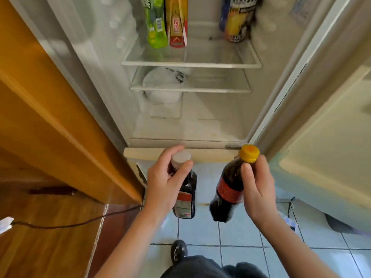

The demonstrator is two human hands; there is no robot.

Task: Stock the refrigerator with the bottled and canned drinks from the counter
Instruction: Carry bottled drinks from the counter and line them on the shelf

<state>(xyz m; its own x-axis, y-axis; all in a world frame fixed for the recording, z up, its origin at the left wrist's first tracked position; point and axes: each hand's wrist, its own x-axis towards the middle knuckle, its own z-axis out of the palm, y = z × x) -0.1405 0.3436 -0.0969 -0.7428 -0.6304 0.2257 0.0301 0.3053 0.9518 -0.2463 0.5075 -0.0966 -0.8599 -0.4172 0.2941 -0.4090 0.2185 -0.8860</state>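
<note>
- A dark bottle with a white cap is gripped near its top by the left hand, held over the tiled floor before the open refrigerator.
- A dark bottle with a yellow cap is clasped at its neck by the right hand, just beside the 1st.
- 3 bottles are seen upright on the upper glass shelf, well above both hands: a green bottle and an orange bottle touching at left, a yellow-labelled bottle apart at right.
</note>
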